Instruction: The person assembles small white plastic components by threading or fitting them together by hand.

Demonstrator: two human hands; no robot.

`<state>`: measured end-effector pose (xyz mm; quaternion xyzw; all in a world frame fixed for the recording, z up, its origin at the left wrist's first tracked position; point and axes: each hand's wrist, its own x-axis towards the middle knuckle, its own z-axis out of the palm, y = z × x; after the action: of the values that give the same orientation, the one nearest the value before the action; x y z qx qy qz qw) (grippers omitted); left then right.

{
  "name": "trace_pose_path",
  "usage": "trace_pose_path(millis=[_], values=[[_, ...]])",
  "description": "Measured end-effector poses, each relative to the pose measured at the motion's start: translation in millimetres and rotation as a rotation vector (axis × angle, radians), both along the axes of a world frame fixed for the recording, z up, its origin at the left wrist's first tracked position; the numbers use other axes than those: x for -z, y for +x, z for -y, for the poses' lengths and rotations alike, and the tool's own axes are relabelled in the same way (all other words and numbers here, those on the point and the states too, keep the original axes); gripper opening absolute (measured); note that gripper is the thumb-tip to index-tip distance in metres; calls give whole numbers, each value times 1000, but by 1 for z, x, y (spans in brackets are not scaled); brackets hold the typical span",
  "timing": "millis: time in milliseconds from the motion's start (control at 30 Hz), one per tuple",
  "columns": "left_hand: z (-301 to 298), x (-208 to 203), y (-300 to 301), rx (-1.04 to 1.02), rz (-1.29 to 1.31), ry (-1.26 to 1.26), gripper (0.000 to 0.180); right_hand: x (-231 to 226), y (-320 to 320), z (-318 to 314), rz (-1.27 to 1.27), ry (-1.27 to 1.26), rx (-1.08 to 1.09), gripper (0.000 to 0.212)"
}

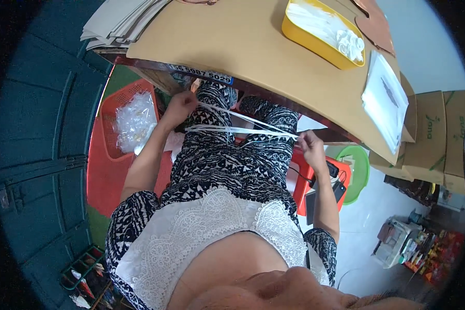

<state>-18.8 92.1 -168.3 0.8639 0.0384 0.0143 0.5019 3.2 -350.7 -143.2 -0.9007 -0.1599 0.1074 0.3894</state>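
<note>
Across the upper part of the view spreads a tan-topped table [217, 39], its near edge over the knees of the seated person. Below it, black-and-white patterned trousers [232, 155] cover the lap. A red basket [107, 116] with clear plastic packets [135, 121] stands beyond the left leg; a green basin [361, 178] sits on the right. On the tabletop, a yellow tray [312, 47] holds white material, with white sheets [382, 101] near the right edge. The left hand [181, 107] pinches one end of some white strands [253, 130], and the right hand [312, 147] pinches them where they gather. They stretch above the thighs, between the hands; whether cord or elastic, they look too fine to tell.
</note>
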Motion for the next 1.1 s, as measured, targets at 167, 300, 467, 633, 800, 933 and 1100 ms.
trace_pose_path(millis=[167, 300, 467, 633, 800, 933, 1100], values=[[3, 6, 23, -104, 22, -28, 7, 13, 3, -3, 62, 63, 152, 12], [11, 20, 34, -179, 139, 33, 13, 36, 2, -1, 77, 143, 215, 12], [20, 27, 34, -217, 333, 215, 12, 40, 4, -3, -56, 143, 324, 15], [62, -33, 11, 139, 240, 766, 13, 42, 2, -2, 40, 65, 287, 25], [104, -18, 12, 610, 155, 535, 14, 52, 5, -1, 28, 95, 286, 27], [129, -10, 29, 751, 147, 517, 19, 40, 3, -10, 32, 97, 289, 27], [151, 4, 45, 744, 132, 525, 17, 34, -6, -4, 74, 137, 288, 24]])
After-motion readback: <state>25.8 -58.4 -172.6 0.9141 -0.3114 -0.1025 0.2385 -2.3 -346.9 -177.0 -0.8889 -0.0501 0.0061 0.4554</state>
